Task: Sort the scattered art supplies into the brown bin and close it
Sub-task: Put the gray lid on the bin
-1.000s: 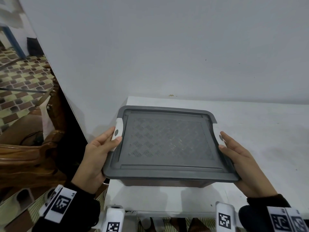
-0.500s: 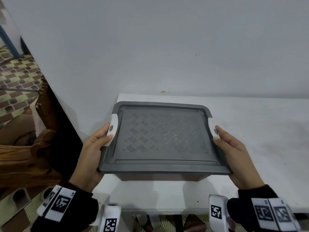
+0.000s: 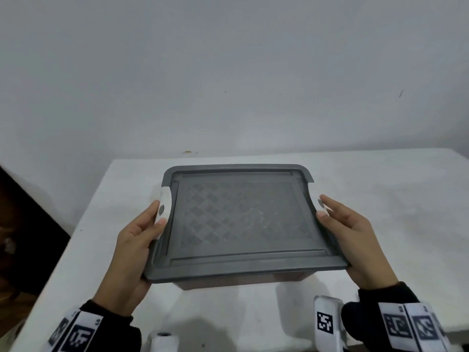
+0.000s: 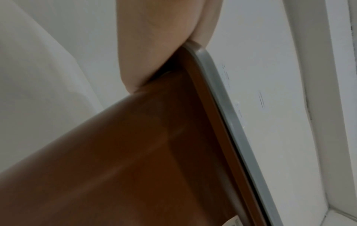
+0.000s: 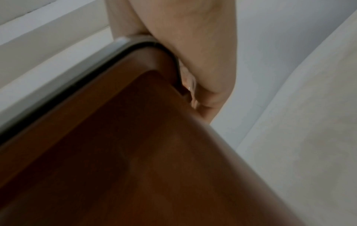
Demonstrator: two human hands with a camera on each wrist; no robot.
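The brown bin (image 3: pixel 241 282) has its grey patterned lid (image 3: pixel 241 219) shut on it and sits level over the white table (image 3: pixel 393 199). My left hand (image 3: pixel 134 240) grips the bin's left side, thumb on the white latch (image 3: pixel 165 204). My right hand (image 3: pixel 355 232) grips the right side, thumb by the other latch (image 3: pixel 321 203). The left wrist view shows fingers (image 4: pixel 150 45) curled under the lid rim (image 4: pixel 222 99), against the brown wall (image 4: pixel 135 152). In the right wrist view, fingers (image 5: pixel 193 45) hook under the rim at the bin's corner (image 5: pixel 135 152). No loose art supplies are visible. I cannot tell whether the bin touches the table.
A plain white wall (image 3: pixel 228 72) rises right behind the table. The table's left edge (image 3: pixel 83 224) drops off beside dark wooden furniture (image 3: pixel 20 224). Two white tagged devices (image 3: pixel 326 323) stand at the table's near edge.
Both hands have carried the shut bin from the table's front left corner further onto the table, to the right and away from me. The grips are unchanged.
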